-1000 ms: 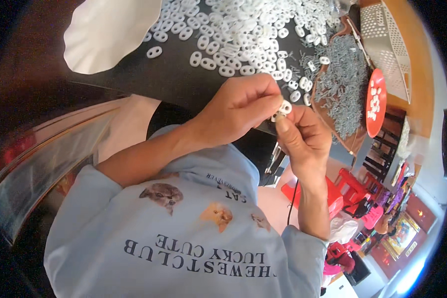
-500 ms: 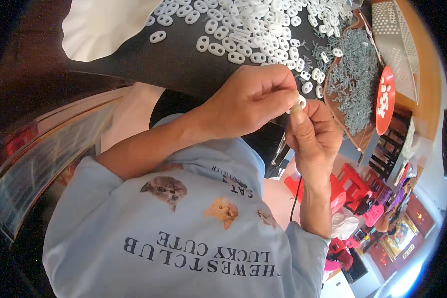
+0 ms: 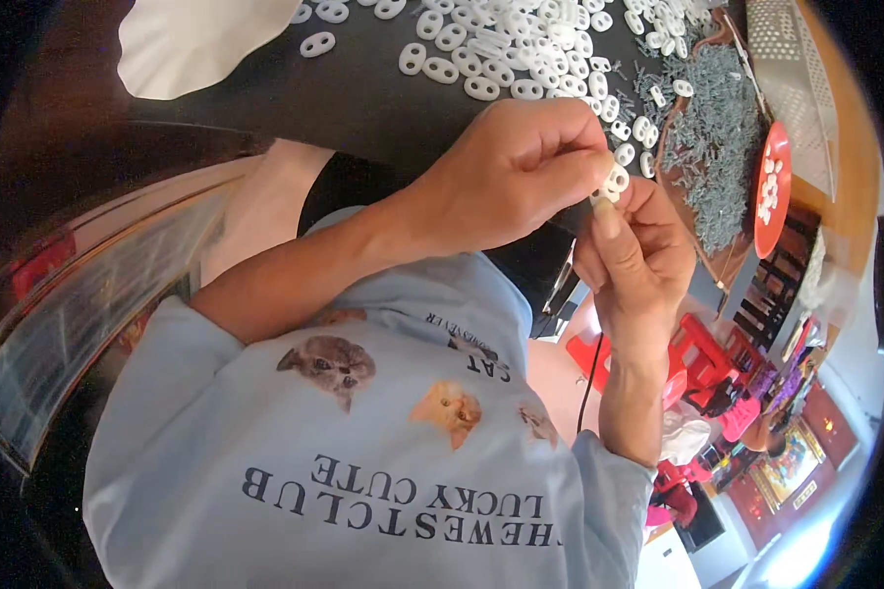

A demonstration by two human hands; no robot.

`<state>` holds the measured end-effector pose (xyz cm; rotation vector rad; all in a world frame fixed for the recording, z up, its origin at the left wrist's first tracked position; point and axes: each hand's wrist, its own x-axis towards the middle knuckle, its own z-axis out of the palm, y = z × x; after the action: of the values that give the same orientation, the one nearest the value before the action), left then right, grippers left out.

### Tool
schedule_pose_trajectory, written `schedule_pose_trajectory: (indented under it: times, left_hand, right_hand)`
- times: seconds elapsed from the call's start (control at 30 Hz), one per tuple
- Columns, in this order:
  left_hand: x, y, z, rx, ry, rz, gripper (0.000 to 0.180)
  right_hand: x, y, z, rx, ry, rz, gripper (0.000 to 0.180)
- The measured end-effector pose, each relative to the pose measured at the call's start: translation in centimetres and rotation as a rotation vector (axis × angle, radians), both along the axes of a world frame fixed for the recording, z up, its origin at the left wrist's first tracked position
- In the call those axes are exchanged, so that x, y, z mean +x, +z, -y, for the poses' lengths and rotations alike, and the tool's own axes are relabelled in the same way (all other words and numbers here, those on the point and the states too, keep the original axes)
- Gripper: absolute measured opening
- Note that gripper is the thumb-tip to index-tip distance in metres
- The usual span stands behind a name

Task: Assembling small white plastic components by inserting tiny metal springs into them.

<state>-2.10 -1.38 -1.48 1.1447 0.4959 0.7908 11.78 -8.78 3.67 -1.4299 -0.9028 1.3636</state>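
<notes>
A: What's different from a second ago?

B: Mostly the tilt of the white two-hole piece (image 3: 616, 179). Half a second back the fingers hid more of it; now its holed face shows more plainly.

A: Who has it?

B: Both hands, over the near edge of the dark table (image 3: 265, 123). The left hand (image 3: 521, 177) pinches its upper side, thumb and finger closed narrowly. The right hand (image 3: 643, 250) has its thumb up against a white part just below; that grip is narrow too.

A: Are those two parts joined?

B: I can't tell; the fingertips cover where they meet.

A: And the pile of white two-hole pieces (image 3: 530, 59)?

B: It sits higher in view, but the white scalloped dish (image 3: 196, 44) has slid up with it, so I'd blame the head camera's shift.

A: So what does the change mean?

B: A small adjustment, I'd judge; neither hand has let go. The grey heap of small parts (image 3: 717, 147) and red dish (image 3: 778, 231) lie off to the right, untouched.
</notes>
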Motion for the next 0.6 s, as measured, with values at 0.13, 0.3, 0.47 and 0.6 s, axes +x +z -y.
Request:
schedule_pose_trajectory:
  times: [0.13,0.3,0.47,0.6]
  left_hand:
    - [0.1,-0.3,0.1,-0.006,0.005,0.025,0.017]
    - [0.1,-0.2,0.1,-0.012,0.02,0.028,0.017]
    - [0.0,0.0,0.2,-0.025,0.016,0.019,0.018]
    - [0.0,0.1,0.5,0.011,0.054,-0.021,0.017]
  right_hand:
    - [-0.2,-0.2,0.0,-0.005,-0.033,-0.057,0.015]
    - [-0.6,0.0,0.0,-0.024,-0.025,-0.07,0.014]
    - [-1.0,-0.6,0.3,0.038,-0.057,-0.056,0.015]
    - [-1.6,-1.1,0.7,0.064,-0.119,-0.074,0.015]
